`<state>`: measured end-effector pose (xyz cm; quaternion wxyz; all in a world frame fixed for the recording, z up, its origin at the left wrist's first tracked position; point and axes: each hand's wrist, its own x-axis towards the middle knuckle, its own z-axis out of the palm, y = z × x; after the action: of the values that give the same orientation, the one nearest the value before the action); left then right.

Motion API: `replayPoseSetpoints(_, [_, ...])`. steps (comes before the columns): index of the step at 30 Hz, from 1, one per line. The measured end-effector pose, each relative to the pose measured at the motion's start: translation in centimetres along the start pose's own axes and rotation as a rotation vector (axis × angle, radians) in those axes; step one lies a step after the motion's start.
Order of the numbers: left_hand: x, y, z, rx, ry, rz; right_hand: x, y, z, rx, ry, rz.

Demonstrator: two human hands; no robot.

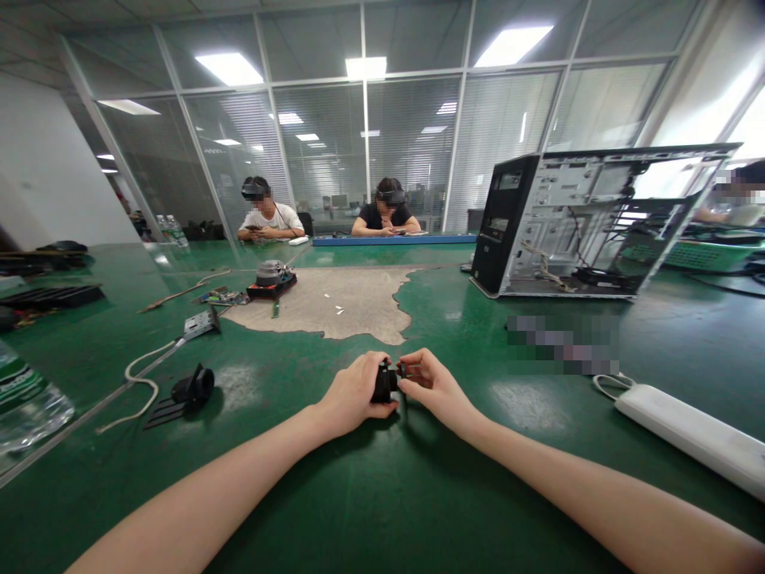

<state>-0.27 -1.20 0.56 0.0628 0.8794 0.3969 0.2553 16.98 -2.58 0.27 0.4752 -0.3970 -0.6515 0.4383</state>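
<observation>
Left hand [357,389]: wrapped around one small black part [382,386], thumb on the near side. Right hand [435,389]: thumb and fingertips bent close together at the part's right end; from my distant post I cannot tell whether they pinch it or merely touch. Location of part: between both hands, above the near middle of a green table [335,518]. To the left, I list one black curved piece with flat strips [194,387], one metal bracket [202,323], one pale cable [140,375] and, at the edge, one clear bottle [36,410]. Beyond: one round fan-like unit [273,275] beside a bare tan patch [358,299]. To the right: one white power strip [687,430]; behind it, one opened computer case [507,231], upright. Across the table: two seated people [268,219].
</observation>
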Motion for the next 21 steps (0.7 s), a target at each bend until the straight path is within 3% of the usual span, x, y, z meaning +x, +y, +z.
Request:
replayPoseSetpoints(7, [-0.14, 0.10, -0.06, -0.012, 0.006, 0.003, 0.28, 0.08, -0.10, 0.043, -0.108, 0.009])
replayPoseSetpoints(15, [-0.14, 0.12, 0.02, 0.014, 0.008, 0.016, 0.84, 0.24, -0.12, 0.063, -0.123, 0.083])
replayPoseSetpoints(21, [-0.17, 0.16, 0.06, 0.036, 0.016, 0.026, 0.82, 0.32, -0.36, 0.085, -0.156, 0.028])
